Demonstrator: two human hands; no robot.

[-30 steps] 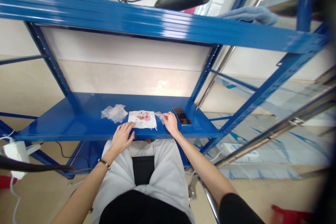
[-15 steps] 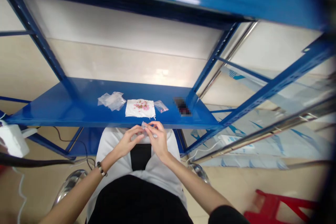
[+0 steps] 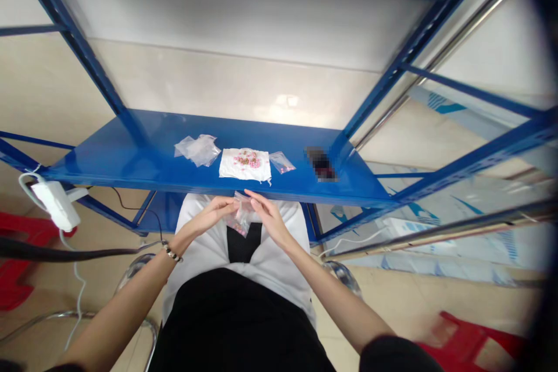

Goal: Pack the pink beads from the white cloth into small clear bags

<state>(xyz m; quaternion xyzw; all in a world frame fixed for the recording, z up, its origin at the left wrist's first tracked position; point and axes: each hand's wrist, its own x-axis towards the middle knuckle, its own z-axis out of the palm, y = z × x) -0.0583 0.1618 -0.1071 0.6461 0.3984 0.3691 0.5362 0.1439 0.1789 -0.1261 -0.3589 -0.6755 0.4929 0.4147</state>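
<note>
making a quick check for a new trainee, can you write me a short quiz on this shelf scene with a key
1. Fill in: On the blue shelf, the white cloth lies between the pile of bags and a small bag with ____ pieces in it.

2. True or false: The bracelet is on the right wrist.

3. Where is the clear bag between the left hand and the right hand?
A) Lying on the white cloth
B) Over the lap, in front of the shelf's edge
C) On the floor

Key:
1. pink
2. False; the bracelet is on the left wrist.
3. B
</note>
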